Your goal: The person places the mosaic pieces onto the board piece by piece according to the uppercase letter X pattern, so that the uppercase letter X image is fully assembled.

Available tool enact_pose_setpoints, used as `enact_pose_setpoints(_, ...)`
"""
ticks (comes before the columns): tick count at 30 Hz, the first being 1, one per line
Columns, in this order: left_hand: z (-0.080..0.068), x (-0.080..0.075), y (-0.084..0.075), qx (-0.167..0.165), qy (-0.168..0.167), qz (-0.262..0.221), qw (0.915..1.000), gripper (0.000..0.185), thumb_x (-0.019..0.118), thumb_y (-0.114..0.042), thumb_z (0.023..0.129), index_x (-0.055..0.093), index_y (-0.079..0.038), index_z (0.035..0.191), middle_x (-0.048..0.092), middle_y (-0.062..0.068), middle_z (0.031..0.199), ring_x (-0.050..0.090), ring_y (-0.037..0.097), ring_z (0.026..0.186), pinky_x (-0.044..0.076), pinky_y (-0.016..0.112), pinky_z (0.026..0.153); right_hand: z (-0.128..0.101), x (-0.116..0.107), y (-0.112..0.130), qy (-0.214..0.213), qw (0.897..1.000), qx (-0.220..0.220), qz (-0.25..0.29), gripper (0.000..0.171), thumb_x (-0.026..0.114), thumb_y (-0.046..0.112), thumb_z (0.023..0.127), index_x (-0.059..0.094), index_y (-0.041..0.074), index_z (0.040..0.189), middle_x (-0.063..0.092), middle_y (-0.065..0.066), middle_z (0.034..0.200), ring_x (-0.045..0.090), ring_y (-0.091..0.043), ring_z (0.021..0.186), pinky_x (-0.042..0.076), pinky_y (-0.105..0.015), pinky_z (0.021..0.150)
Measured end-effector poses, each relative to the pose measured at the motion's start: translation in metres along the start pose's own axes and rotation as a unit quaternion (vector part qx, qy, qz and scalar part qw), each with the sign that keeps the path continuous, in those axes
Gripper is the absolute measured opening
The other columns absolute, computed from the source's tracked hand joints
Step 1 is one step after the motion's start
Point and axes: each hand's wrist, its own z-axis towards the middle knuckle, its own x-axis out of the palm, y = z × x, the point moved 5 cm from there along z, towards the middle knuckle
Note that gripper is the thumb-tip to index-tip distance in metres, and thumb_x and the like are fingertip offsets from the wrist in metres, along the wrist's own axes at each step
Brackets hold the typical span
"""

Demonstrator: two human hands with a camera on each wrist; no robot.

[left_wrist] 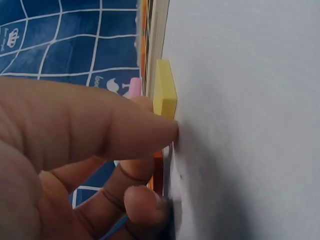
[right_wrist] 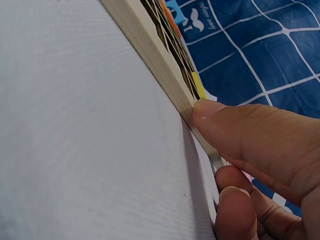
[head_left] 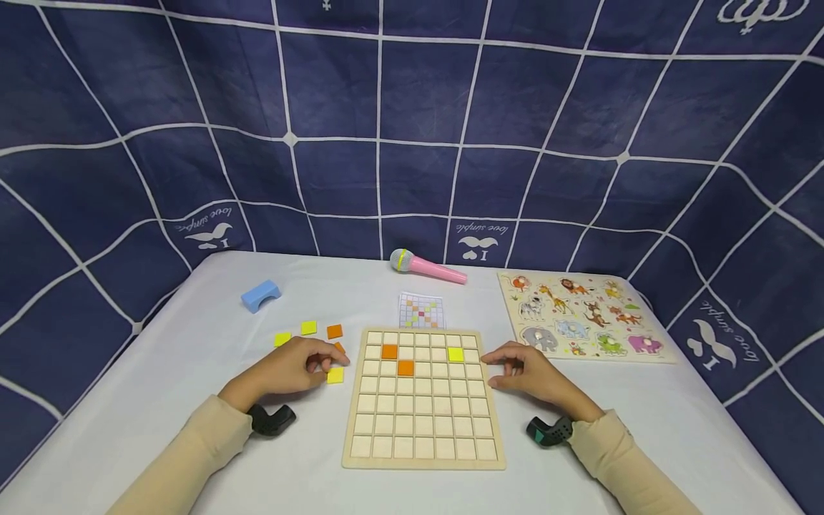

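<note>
A wooden grid board (head_left: 423, 443) lies in the middle of the white table. Two orange tiles (head_left: 389, 351) and one yellow tile (head_left: 455, 354) sit in its upper cells. My left hand (head_left: 331, 360) rests left of the board with curled fingers and pinches an orange tile (left_wrist: 158, 172) that lies on the table. A loose yellow tile (left_wrist: 164, 90) sits just beyond the thumb (left_wrist: 150, 132). Other loose tiles (head_left: 309, 327) lie further back. My right hand (head_left: 498, 366) rests at the board's right edge (right_wrist: 165, 75), thumb tip (right_wrist: 207, 107) against the frame, and holds nothing.
A pattern card (head_left: 421, 311) lies behind the board. Further back are a pink toy microphone (head_left: 428, 267) and a blue block (head_left: 260, 295). An animal peg puzzle (head_left: 582, 315) lies at the back right. A blue cloth backdrop encloses the table.
</note>
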Motion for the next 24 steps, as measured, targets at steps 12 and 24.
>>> enact_pose_setpoints(12, -0.0020, 0.0020, 0.0046, -0.006, -0.009, 0.027, 0.9996, 0.035, 0.067, 0.009, 0.089, 0.081, -0.015, 0.112, 0.054, -0.013, 0.082, 0.047, 0.002, 0.069, 0.041, 0.022, 0.067, 0.0000, 0.0002, 0.0007, 0.002, 1.000, 0.000, -0.003, 0.036, 0.089, 0.008, 0.089, 0.078, -0.001, 0.122, 0.068, -0.009, 0.105, 0.054, -0.009, 0.080, 0.047, -0.023, 0.070)
enact_pose_setpoints(24, -0.0019, 0.0028, 0.0070, -0.004, -0.007, 0.026, 0.9996, 0.024, 0.082, -0.005, 0.088, 0.081, -0.016, 0.109, 0.059, -0.014, 0.082, 0.046, 0.002, 0.066, 0.041, 0.022, 0.064, -0.0005, 0.0007, -0.0009, 0.001, 1.000, -0.001, 0.001, 0.036, 0.089, 0.007, 0.089, 0.078, -0.002, 0.121, 0.068, -0.009, 0.104, 0.054, -0.009, 0.079, 0.048, -0.023, 0.070)
